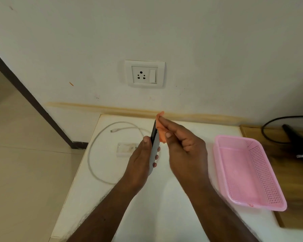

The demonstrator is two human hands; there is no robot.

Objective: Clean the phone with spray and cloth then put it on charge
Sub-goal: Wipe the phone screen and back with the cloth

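One wall (199, 41), off-white, fills the upper half of the frame, with a yellowish stain line along its base. One white tabletop (164, 198) occupies the lower centre, abutting the wall; one tiled floor (24, 172) lies at lower left. One wooden surface (296, 189) sits at the right edge, carrying a dark object and a black cable, both only partly seen. One pink perforated basket (248, 172) rests at centre right, across the tabletop's right edge. Two bare forearms enter from the bottom edge. The right hand (184, 145), at frame centre, pinches one orange cloth (160, 130) between thumb and fingers and presses it against the phone's upper part. The left hand (142, 159), just left of it, grips one phone (154, 142), held edge-on and upright above the tabletop, thumb on the near side, fingertips showing on the far side. One wall socket plate (145, 74), with one switch, is mounted above centre. One white charging cable (98, 145) loops on the tabletop left of the hands, its plug end free. One white charger block (126, 148) lies partly behind the left hand.
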